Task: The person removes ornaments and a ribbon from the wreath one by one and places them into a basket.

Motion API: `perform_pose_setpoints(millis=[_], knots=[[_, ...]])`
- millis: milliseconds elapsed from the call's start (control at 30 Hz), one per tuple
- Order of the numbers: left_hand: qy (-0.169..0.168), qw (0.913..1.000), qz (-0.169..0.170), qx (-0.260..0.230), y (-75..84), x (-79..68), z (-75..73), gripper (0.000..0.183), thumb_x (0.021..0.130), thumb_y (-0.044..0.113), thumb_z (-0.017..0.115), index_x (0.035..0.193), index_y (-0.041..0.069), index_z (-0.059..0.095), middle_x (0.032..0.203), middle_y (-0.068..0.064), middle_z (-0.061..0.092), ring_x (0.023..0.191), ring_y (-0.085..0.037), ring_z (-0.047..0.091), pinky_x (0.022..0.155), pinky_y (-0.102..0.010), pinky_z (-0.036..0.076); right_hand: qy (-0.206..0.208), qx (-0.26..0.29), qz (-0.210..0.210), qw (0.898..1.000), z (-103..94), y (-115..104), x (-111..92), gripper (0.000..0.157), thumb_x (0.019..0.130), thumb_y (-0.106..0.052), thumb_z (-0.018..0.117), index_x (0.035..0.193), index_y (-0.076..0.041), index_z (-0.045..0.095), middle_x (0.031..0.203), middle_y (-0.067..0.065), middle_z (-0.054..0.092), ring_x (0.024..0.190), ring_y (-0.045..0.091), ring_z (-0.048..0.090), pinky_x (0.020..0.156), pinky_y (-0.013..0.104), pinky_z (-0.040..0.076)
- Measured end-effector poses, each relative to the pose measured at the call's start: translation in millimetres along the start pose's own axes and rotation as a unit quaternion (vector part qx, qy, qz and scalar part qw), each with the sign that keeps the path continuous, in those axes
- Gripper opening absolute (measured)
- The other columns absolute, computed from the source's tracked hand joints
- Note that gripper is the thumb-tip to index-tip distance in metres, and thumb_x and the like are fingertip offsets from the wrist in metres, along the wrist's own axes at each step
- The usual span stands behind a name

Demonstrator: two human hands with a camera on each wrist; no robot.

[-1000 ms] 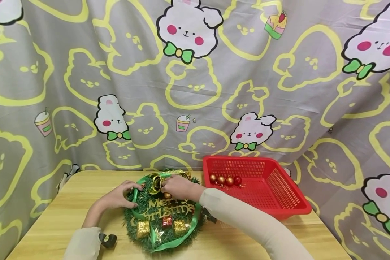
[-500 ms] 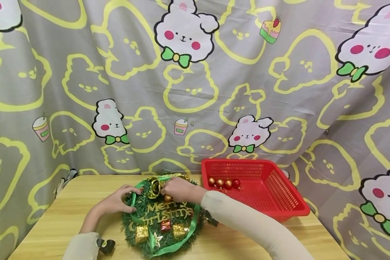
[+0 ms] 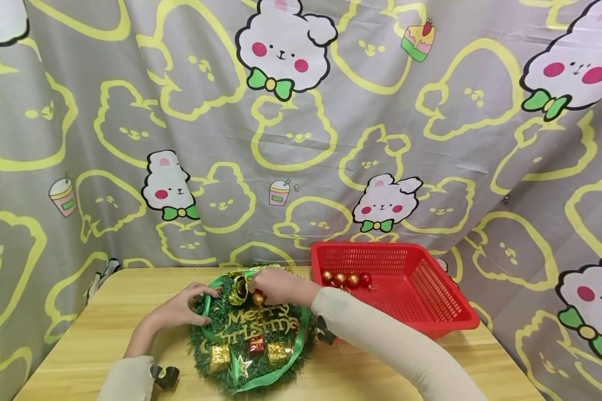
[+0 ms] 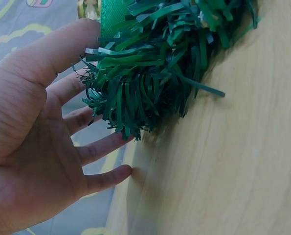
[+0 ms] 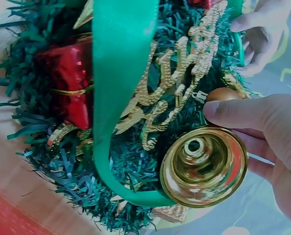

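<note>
A green tinsel Christmas wreath (image 3: 241, 328) lies on the table, with gold "Merry Christmas" lettering (image 3: 261, 323), a green ribbon (image 3: 276, 377), small gift boxes and a star. My left hand (image 3: 183, 306) rests at its left edge, fingers spread; in the left wrist view the thumb touches the tinsel (image 4: 140, 88) and some fingertips are hidden behind it. With my right hand (image 3: 281, 287) I pinch a copper-gold bauble (image 5: 225, 94) near the wreath's top; its silver cap points toward the lettering. A gold bell (image 5: 204, 166) sits beside the right hand. The right fingertips are partly hidden.
A red perforated basket (image 3: 406, 301) stands behind and right of the wreath. Several gold and red baubles (image 3: 353, 279) lie along its left side. Under everything is a wooden table (image 3: 115, 301), and a patterned curtain (image 3: 301, 139) hangs behind it.
Both hands stay nearly in place on the wreath. The right hand has shifted slightly, and more of the bauble beneath it shows. The head view has tilted a little.
</note>
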State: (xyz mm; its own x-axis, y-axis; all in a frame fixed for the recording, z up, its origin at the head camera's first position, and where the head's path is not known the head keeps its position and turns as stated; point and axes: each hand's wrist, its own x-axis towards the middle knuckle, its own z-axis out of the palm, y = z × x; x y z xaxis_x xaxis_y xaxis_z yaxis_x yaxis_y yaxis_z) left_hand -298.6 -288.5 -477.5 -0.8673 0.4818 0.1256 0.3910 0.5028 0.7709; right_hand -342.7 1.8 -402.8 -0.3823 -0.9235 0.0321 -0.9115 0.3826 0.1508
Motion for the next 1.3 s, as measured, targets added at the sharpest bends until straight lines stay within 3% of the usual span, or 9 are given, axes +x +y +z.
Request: perform_pose_setpoints(millis=[300,533,767,1000,1300], knots=[[0.005,0.9999,0.011,0.01,-2.1,1.6,-1.8,0.056,0.078,0.016,0.084,0.128,0.005,0.062,0.134,-0.026,0.047,0.124,-0.047,0.047,0.106,-0.073,0.041,-0.02,0.004,-0.003,1.0,-8.2,3,0,0.019,0.08,-0.002,0.078,0.09,-0.017,0.074,0.087,-0.008,0.073,0.076,0.007,0.062,0.066,0.017,0.045],[-0.001,1.0,0.0,0.003,-1.3,-0.3,-0.6,0.056,0.078,0.016,0.084,0.128,0.006,0.061,0.136,-0.028,0.045,0.125,-0.05,0.046,0.105,-0.074,0.04,-0.044,0.02,0.006,0.999,-12.0,2,-2,0.029,0.082,-0.01,0.083,0.109,-0.02,0.078,0.107,-0.007,0.077,0.097,0.008,0.07,0.085,0.019,0.057],[0.001,1.0,0.001,0.002,-1.6,0.8,-0.8,0.055,0.078,0.015,0.084,0.128,0.006,0.061,0.135,-0.027,0.045,0.126,-0.049,0.046,0.106,-0.073,0.04,-0.053,0.059,0.017,0.997,-20.6,1,-7,0.035,0.084,-0.01,0.082,0.118,-0.017,0.076,0.116,-0.004,0.076,0.108,0.011,0.07,0.094,0.02,0.056],[0.002,1.0,-0.002,0.006,0.9,1.3,-3.4,0.056,0.079,0.016,0.083,0.129,0.006,0.061,0.139,-0.03,0.042,0.127,-0.053,0.044,0.106,-0.075,0.039,-0.08,0.126,0.047,0.988,-30.1,4,-12,0.039,0.086,-0.011,0.082,0.124,-0.015,0.074,0.124,-0.003,0.073,0.117,0.011,0.067,0.094,0.019,0.056],[-0.001,0.9999,-0.005,0.013,-0.3,0.6,-1.7,0.056,0.078,0.016,0.084,0.128,0.006,0.061,0.137,-0.03,0.044,0.126,-0.054,0.045,0.104,-0.074,0.041,-0.082,0.183,0.05,0.978,-43.1,8,-23,0.037,0.083,-0.009,0.084,0.119,-0.013,0.076,0.119,-0.002,0.075,0.11,0.009,0.069,0.091,0.014,0.054]])
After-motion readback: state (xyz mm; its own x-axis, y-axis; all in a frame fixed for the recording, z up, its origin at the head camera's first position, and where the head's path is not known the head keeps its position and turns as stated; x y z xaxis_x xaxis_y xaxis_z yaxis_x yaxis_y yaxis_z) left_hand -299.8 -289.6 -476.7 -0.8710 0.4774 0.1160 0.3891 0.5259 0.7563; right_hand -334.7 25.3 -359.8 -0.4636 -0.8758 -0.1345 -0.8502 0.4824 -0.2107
